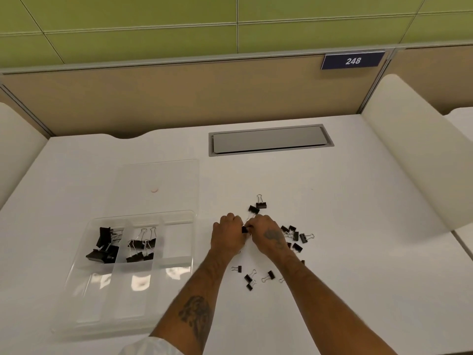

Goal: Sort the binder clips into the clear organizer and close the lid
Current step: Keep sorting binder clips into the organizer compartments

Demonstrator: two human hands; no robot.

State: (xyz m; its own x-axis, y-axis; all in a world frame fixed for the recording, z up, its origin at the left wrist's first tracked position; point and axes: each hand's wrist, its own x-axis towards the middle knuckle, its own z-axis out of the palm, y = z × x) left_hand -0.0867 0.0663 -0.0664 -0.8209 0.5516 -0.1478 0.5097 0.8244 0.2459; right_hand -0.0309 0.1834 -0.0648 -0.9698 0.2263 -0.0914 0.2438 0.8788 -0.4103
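Both hands meet over the scattered binder clips [294, 235] on the white worktop [358, 201]: the left hand [226, 233] and right hand [267, 235] together pinch one small black clip [244, 229] between curled fingers, though which grip bears it cannot be told. The clips look light, stiff and springy; the black body seems the surest hold, since the wire handles swing. The clear organizer [122, 265] lies well apart to the left, two compartments partly filled, its lid [158, 183] lying flat behind it. Nothing obstructs the path between.
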